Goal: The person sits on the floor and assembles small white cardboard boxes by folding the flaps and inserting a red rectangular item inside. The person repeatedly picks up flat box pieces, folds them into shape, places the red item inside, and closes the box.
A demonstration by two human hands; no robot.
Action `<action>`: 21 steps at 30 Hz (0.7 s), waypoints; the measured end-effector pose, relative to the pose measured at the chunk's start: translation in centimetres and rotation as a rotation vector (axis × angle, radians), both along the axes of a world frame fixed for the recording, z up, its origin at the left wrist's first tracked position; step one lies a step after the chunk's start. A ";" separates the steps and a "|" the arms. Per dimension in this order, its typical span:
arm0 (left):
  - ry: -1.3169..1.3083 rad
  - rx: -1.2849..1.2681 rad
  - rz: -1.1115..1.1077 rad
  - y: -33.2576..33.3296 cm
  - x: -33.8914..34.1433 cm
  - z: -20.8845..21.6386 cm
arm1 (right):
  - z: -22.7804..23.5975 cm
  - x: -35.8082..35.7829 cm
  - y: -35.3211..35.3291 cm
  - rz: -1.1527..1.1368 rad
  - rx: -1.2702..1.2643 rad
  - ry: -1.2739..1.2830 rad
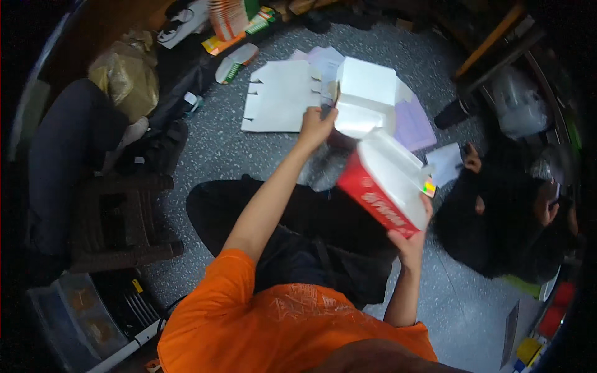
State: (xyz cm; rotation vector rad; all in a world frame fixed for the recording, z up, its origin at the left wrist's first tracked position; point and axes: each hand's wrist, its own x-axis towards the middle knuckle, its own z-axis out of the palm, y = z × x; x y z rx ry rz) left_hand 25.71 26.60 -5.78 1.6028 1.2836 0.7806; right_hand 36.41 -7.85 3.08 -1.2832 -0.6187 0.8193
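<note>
Red-and-white folded cardboard carton [387, 186] is partly erected: body stands as an open sleeve with white inside showing, top flaps still unfolded and loose, so by my read the folding is about midway, closing of flaps left. Carton is held in the air over the person's lap, tilted, red printed side facing down-left, a small coloured patch near its right corner. Right hand [411, 242] clamps the carton's lower right corner from below, fingers wrapped on the edge. Left hand [317, 124] is stretched forward and closed on the white upper flap [364, 99], pinching it near the fold. On the speckled grey floor [211, 149] beyond lie flat white die-cut cardboard blanks [280, 96] and a pale purple sheet [413, 124], not yet folded. Another person's dark-haired head [497, 224] sits low at right, close beside the carton but apart from it.
</note>
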 end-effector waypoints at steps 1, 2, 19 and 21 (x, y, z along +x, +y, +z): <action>-0.027 -0.067 -0.042 0.6 0.9 -0.3 | -0.4 0.5 0.5 -0.028 0.060 0.075; 0.178 -0.032 -0.061 3.6 0.3 -3.9 | -0.7 0.6 1.7 -0.013 0.135 0.164; 0.225 -0.176 -0.277 6.0 2.7 -3.6 | -4.6 2.4 1.1 0.026 0.226 0.294; 0.126 -0.424 -0.278 7.0 2.5 -3.1 | -4.2 2.4 1.0 0.026 0.236 0.290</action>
